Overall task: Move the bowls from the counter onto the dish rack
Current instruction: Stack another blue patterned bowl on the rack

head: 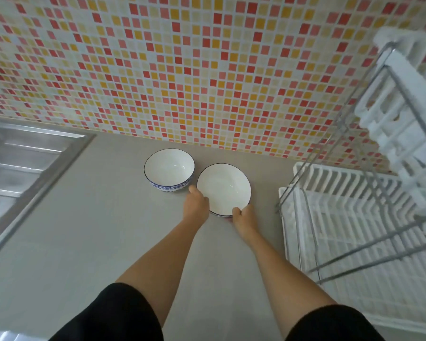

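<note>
Two white bowls with dark rims and blue-patterned outsides stand side by side on the grey counter [84, 230] near the tiled wall. The left bowl [169, 169] stands alone, untouched. The right bowl [223, 189] is held from both sides: my left hand [195, 205] grips its near-left rim and my right hand [244, 219] grips its near-right rim. Whether this bowl rests on the counter or is just off it, I cannot tell. The white dish rack [349, 217] with a metal frame stands to the right of the bowls.
A steel sink drainboard [27, 163] lies at the left edge of the counter. The rack's upper white tier [401, 99] juts out high at the right on slanted metal rods. A red, yellow and white mosaic wall [182, 70] backs the counter.
</note>
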`<state>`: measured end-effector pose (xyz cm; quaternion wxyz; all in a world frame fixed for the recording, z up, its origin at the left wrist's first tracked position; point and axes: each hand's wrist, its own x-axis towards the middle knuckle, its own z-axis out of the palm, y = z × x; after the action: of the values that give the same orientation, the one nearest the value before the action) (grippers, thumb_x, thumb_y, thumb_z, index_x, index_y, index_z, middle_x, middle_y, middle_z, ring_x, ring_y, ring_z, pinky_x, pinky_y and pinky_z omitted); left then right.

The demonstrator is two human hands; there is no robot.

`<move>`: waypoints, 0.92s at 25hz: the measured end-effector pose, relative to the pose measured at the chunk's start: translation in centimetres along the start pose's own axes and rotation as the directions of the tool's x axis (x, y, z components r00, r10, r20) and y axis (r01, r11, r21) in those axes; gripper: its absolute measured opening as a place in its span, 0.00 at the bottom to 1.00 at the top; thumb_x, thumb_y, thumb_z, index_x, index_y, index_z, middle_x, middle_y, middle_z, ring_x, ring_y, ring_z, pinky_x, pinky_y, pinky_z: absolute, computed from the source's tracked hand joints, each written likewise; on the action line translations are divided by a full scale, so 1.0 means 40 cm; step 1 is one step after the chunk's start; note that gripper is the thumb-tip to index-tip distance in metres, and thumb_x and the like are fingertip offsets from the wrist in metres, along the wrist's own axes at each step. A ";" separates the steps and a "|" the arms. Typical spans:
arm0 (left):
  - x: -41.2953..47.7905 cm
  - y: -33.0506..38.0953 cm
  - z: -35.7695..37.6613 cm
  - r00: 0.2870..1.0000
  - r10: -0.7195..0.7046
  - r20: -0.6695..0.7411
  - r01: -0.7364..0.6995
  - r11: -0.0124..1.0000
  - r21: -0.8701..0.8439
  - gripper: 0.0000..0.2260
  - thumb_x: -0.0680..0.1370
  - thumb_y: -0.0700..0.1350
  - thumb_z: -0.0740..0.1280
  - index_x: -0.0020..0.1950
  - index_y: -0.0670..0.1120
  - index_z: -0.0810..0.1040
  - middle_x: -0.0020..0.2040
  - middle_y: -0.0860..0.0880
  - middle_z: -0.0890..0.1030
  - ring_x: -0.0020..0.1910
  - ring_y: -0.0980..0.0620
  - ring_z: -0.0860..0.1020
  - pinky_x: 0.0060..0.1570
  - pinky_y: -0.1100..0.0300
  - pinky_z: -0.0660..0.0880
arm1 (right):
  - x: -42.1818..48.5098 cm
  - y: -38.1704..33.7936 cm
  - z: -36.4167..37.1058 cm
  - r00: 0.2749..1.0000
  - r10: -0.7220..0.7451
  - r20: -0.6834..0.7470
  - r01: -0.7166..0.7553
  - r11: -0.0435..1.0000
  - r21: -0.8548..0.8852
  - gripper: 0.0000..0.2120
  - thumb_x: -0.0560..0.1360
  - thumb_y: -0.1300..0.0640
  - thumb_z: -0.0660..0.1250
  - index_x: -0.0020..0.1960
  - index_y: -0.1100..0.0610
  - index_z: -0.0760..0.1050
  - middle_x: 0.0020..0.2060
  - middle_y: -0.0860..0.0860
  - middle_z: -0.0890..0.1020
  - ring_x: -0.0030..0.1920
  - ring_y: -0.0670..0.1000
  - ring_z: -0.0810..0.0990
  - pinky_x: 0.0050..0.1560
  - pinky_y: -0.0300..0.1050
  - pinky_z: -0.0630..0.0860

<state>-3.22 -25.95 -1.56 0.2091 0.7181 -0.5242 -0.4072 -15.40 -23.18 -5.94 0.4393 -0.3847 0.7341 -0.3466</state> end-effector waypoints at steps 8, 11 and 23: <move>-0.283 -0.034 -0.116 0.992 0.096 -0.076 -0.108 0.979 -0.173 0.28 0.76 0.35 0.53 0.76 0.49 0.56 0.54 0.41 0.75 0.49 0.39 0.76 0.51 0.42 0.79 | -0.282 -0.010 -0.072 0.977 -0.192 0.092 0.180 0.976 0.126 0.22 0.77 0.67 0.54 0.70 0.62 0.56 0.59 0.52 0.70 0.47 0.46 0.77 0.60 0.51 0.77; -0.415 -0.044 -0.162 0.983 0.133 -0.126 -0.169 0.925 -0.341 0.28 0.77 0.36 0.51 0.75 0.55 0.57 0.55 0.46 0.71 0.50 0.42 0.73 0.51 0.42 0.80 | -0.409 -0.037 -0.110 0.948 -0.297 0.110 0.285 0.952 0.112 0.23 0.79 0.64 0.54 0.73 0.58 0.52 0.59 0.49 0.68 0.49 0.48 0.77 0.60 0.52 0.77; -0.705 0.097 -0.329 0.935 0.264 -0.238 -0.352 0.591 -0.726 0.26 0.71 0.68 0.52 0.62 0.54 0.68 0.63 0.49 0.74 0.61 0.47 0.74 0.55 0.47 0.77 | -0.717 -0.271 -0.263 0.909 -0.414 0.036 0.334 0.780 0.529 0.17 0.77 0.37 0.55 0.58 0.47 0.60 0.52 0.46 0.75 0.52 0.49 0.77 0.48 0.48 0.79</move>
<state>1.77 -2.99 19.22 0.5841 0.4828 -0.4098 -0.5078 -13.02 -1.48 18.03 0.5016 -0.4175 0.4887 -0.5791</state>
